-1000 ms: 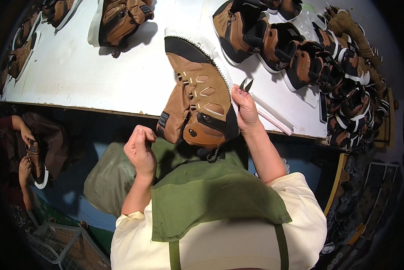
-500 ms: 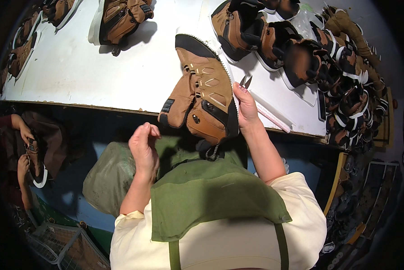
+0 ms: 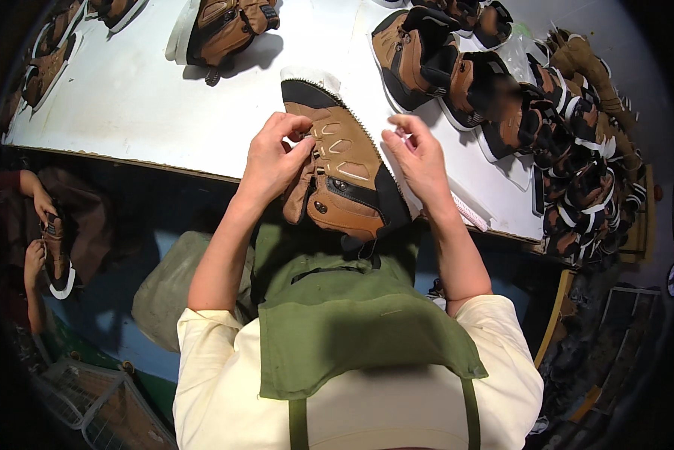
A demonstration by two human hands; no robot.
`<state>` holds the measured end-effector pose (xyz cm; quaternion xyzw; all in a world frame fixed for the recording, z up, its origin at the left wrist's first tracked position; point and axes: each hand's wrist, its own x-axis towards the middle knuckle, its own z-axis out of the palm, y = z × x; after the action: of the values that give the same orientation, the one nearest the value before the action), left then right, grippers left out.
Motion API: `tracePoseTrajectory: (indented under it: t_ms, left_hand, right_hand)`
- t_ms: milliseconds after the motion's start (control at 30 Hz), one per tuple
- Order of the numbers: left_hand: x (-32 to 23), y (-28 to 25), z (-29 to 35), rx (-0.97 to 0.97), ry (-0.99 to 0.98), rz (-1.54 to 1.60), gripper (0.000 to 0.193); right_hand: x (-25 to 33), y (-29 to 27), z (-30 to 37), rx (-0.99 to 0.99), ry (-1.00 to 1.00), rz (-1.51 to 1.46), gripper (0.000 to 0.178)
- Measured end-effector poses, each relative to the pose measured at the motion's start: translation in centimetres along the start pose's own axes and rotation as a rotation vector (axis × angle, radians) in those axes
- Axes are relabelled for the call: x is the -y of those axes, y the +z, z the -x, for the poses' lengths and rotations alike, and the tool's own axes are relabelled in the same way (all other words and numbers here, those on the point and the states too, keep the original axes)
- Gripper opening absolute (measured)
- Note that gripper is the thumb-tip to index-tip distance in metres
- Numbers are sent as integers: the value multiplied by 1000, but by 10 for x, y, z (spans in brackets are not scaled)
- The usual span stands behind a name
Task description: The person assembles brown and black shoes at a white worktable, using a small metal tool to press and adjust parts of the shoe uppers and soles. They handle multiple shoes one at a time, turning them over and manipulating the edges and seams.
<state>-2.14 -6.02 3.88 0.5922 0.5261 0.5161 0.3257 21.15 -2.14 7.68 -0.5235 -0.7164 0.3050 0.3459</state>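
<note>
A brown and black ankle boot (image 3: 344, 169) with a white sole edge lies on its side over the table's front edge, toe pointing away from me. Bent in a pinch at its lace loops is my left hand (image 3: 269, 161); whether a thread is between the fingertips is too small to tell. Just right of the sole, my right hand (image 3: 423, 165) is closed around small pinkish thread snips (image 3: 403, 136), mostly hidden by the fingers.
Another boot (image 3: 228, 34) rests on the white table (image 3: 149, 112). Many similar boots (image 3: 419, 56) crowd the right side. A pink-and-white strip (image 3: 472, 215) lies near the front edge. At left, a co-worker's hands (image 3: 40, 225) hold a boot. A greenish sack (image 3: 176, 289) stands below.
My left hand has risen from beside the boot to its lace loops. The right hand has let go of the sole edge and moved slightly right. The boot has shifted a little.
</note>
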Motion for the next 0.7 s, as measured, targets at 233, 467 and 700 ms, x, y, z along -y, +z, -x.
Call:
tracePoseTrajectory:
  t_ms: [233, 467, 700]
  left_hand:
    - [-8, -5, -4, 38, 80, -66, 17]
    - [-10, -3, -7, 44, 73, -86, 14]
    - [-3, 1, -5, 4, 110, -144, 9]
  right_hand:
    - [55, -8, 5, 50, -233, 192, 35]
    - [64, 12, 0, 151, -329, 489, 21]
    - [65, 18, -7, 148, -595, 729, 15]
